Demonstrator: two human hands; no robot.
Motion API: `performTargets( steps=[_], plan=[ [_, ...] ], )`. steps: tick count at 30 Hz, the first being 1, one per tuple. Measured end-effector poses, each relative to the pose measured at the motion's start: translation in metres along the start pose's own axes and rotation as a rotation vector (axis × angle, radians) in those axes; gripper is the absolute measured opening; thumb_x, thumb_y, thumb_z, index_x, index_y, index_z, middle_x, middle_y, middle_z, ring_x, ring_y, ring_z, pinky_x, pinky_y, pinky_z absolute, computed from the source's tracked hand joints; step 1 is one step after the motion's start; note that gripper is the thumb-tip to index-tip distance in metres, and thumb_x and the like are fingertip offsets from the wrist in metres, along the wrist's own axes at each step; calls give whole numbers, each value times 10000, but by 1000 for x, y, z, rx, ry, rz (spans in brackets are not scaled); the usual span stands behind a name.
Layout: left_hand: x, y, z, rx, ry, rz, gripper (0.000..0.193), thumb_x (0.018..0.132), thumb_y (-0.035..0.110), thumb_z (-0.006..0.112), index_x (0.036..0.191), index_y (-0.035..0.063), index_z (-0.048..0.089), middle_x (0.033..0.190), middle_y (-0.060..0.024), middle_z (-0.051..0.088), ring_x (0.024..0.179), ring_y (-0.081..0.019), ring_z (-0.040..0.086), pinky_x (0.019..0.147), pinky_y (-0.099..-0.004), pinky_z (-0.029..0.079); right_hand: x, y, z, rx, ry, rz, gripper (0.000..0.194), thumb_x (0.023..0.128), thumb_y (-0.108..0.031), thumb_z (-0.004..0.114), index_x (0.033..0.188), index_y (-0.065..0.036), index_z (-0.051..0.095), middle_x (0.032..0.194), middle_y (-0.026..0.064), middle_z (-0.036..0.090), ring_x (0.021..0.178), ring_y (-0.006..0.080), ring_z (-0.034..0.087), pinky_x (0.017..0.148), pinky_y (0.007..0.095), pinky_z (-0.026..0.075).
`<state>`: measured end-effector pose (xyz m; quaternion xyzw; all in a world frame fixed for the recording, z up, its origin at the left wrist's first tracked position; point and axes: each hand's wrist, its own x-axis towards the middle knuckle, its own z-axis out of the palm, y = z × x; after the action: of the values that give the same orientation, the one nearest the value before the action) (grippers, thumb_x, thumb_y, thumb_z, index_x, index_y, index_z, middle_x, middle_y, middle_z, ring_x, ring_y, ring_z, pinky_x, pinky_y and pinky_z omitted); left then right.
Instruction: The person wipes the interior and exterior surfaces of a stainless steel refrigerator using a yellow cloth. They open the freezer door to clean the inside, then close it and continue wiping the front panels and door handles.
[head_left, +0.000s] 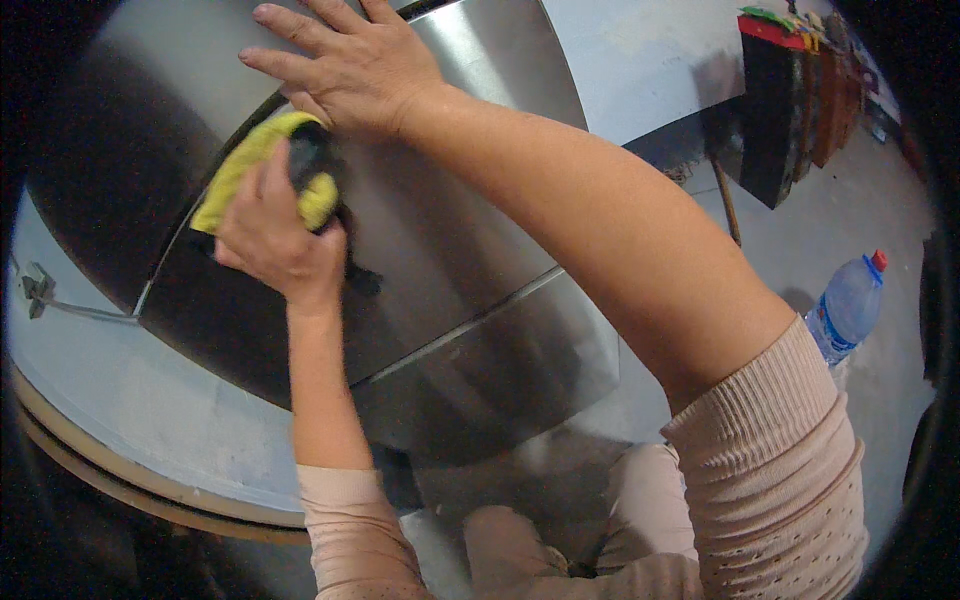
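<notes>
My left hand (281, 232) is closed on a yellow and black cloth (247, 161), which it presses against the dark, shiny metal front of a large appliance, probably a refrigerator (450, 225). The cloth lies close beside the seam between two of its panels. Above and to the right, my right hand (360, 71) rests on the same metal front with its fingers spread, holding nothing. Its thumb side is close to the top of the cloth; whether they touch is unclear. A second seam crosses the front lower down.
A large plastic bottle (847, 307) with a red cap stands on the floor at right. Dark and brown boards or boxes (772, 112) with colourful items on top are at upper right, near a wooden stick (725, 199). A wall socket with a plug (34, 289) and cable is at far left.
</notes>
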<state>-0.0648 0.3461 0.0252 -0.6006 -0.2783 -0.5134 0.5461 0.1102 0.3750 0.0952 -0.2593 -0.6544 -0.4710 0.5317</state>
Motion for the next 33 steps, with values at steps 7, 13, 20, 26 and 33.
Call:
performTargets(
  steps=[7, 13, 20, 26, 33],
  plan=[
    [-111, 57, -28, -125, -207, 148, 372, 828, 205, 561, 1174, 273, 678, 1176, 29, 591, 1068, -193, 495, 908, -401, 310, 6, -3, -1, -24, -4, 8, 559, 951, -364, 445, 1474, -176, 383, 1585, 101, 239, 1477, 320, 150, 1191, 548, 36],
    [-202, 90, -57, -241, -427, 409, 341, 879, 232, 543, 1182, 329, 665, 1176, 33, 612, 1058, -162, 517, 899, -393, 333, 7, -3, 0, -26, 10, 8, 541, 955, -364, 441, 1459, -173, 405, 1573, 105, 263, 1470, 323, 170, 1190, 551, 40],
    [-141, 67, -42, -258, -362, 421, 303, 855, 272, 606, 1137, 363, 671, 1119, 39, 599, 1006, -124, 541, 889, -383, 337, 3, -4, 2, -42, 19, 9, 534, 978, -396, 392, 1464, -175, 398, 1579, 95, 253, 1474, 311, 160, 1193, 540, 36],
    [-7, 26, -14, -15, -102, 39, 527, 744, 151, 685, 1262, 206, 609, 1199, -13, 576, 1118, -243, 514, 916, -425, 328, 2, 1, -8, 50, 25, 49, 559, 989, -449, 356, 1457, -148, 412, 1574, 81, 271, 1470, 287, 176, 1200, 499, 38],
    [2, 40, 11, -20, 70, -178, 527, 694, 102, 698, 1208, 125, 584, 1302, -33, 553, 1197, -274, 480, 980, -485, 265, 9, -7, 6, 109, 63, 97, 594, 975, -488, 367, 1430, -116, 450, 1553, 77, 320, 1462, 286, 200, 1203, 467, 55]
  ],
)
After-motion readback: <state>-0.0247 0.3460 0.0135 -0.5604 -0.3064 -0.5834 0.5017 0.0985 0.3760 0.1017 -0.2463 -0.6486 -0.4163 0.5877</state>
